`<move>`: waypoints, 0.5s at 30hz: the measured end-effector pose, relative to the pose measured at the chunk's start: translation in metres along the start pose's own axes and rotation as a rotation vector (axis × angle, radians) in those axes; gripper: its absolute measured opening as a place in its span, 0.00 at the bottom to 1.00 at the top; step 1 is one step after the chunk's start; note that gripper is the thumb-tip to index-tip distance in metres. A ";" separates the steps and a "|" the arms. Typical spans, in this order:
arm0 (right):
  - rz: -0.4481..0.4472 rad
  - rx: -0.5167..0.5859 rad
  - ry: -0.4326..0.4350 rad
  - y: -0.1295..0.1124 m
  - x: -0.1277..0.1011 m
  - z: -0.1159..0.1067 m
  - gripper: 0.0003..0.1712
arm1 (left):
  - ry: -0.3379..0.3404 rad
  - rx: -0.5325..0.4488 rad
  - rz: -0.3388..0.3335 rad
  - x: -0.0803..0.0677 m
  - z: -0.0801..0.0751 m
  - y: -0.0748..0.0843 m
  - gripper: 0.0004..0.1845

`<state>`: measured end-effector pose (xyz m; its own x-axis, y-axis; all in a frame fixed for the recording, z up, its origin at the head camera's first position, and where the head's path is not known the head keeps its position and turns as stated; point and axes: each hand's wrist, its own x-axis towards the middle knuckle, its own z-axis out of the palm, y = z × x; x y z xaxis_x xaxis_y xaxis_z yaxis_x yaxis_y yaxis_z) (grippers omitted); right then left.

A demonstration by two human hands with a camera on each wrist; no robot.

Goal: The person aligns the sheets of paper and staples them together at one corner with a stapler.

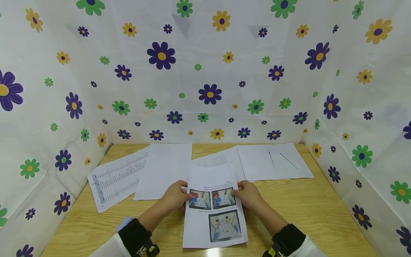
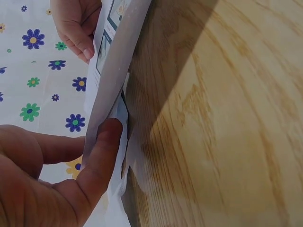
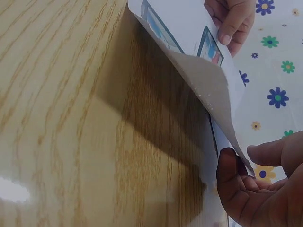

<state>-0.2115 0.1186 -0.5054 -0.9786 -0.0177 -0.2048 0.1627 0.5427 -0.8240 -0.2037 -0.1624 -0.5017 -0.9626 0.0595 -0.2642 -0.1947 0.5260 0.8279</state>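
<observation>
A white printed sheet point(image 1: 213, 210) with three colour photos lies in front of me on the wooden table point(image 1: 321, 210), its side edges lifted. My left hand point(image 1: 174, 196) pinches its left edge, thumb on top; the left wrist view shows the thumb point(image 2: 102, 156) pressed on the paper point(image 2: 113, 71). My right hand point(image 1: 248, 195) pinches the right edge; in the right wrist view its fingers point(image 3: 236, 184) sit under the curled sheet point(image 3: 189, 52). Each wrist view also shows the opposite hand at the top.
Several other sheets lie behind: a printed table page point(image 1: 117, 178) at the left, a blank page point(image 1: 163, 169) beside it, and a blank page with two thin lines point(image 1: 273, 160) at the right. Flowered cloth walls point(image 1: 205, 71) enclose the table on three sides.
</observation>
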 end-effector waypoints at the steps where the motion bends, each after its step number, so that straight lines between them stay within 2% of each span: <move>1: 0.004 0.002 0.001 0.000 0.000 0.000 0.22 | 0.001 -0.010 -0.004 0.000 0.000 0.000 0.27; 15: 0.021 0.016 0.010 -0.001 -0.002 -0.001 0.26 | 0.019 -0.046 -0.011 -0.002 0.001 -0.001 0.32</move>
<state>-0.2093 0.1189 -0.5040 -0.9761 0.0025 -0.2172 0.1855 0.5298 -0.8276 -0.2018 -0.1620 -0.5023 -0.9637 0.0379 -0.2644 -0.2133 0.4868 0.8471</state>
